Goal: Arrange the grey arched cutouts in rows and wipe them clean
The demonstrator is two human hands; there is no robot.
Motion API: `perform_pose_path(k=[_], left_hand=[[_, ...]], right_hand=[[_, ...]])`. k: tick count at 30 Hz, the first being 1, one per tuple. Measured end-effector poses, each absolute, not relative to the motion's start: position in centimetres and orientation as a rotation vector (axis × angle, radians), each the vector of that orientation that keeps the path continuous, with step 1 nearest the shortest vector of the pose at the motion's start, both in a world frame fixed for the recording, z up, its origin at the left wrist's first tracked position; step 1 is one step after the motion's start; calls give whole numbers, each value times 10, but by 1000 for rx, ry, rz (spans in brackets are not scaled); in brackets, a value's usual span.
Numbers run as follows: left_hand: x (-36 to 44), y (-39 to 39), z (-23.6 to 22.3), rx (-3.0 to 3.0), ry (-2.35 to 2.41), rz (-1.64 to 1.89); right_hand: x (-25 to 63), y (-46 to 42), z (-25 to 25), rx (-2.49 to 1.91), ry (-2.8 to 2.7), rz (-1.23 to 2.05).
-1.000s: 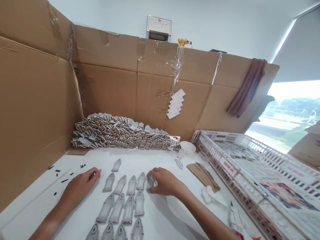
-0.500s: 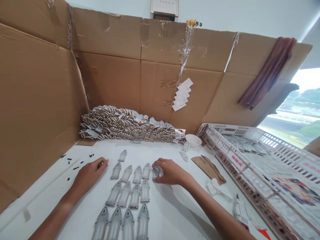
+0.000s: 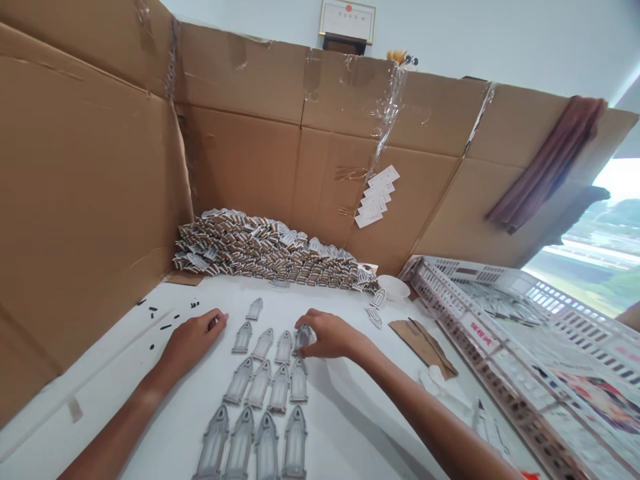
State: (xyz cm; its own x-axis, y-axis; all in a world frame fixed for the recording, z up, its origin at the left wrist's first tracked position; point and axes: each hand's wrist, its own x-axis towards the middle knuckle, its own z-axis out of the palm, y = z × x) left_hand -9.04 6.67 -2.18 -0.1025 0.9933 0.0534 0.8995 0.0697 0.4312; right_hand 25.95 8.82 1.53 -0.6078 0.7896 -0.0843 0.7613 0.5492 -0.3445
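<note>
Small grey arched window-shaped pieces (image 3: 239, 381) stand out against the white table in rows in front of me. My right hand (image 3: 323, 333) pinches one such arched piece (image 3: 303, 335) at the right end of the second row from the back. Its fingers partly cover that piece and whatever lies under it. To the left of the rows, my left hand (image 3: 197, 333) rests on the table with fingers curled in, and no object shows in it. A single arched piece (image 3: 255, 308) lies alone behind the rows.
A large heap of similar pieces (image 3: 270, 250) leans against the cardboard wall (image 3: 245, 160) at the back. On the right are a white bowl (image 3: 394, 288), a cardboard scrap (image 3: 423, 347), crumpled tissue (image 3: 440, 381), a pointed tool (image 3: 485, 423) and a plastic crate (image 3: 470, 313). Black bits (image 3: 166, 327) lie left.
My right hand has carried its arched piece slightly left, from beside the row's last piece to over that piece's spot. My left hand keeps its pose; the whole view has shifted a little.
</note>
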Motion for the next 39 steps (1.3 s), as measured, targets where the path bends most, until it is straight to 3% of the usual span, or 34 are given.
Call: perform_pose_path(k=[24,39], left_hand=[[-89,64,-27,1956,2070,600],[-87,62,-28,1946,2072,578]], right_hand=[[242,97,27,-1329,-2739,511],[214,90,21,-1217,-2783,695]])
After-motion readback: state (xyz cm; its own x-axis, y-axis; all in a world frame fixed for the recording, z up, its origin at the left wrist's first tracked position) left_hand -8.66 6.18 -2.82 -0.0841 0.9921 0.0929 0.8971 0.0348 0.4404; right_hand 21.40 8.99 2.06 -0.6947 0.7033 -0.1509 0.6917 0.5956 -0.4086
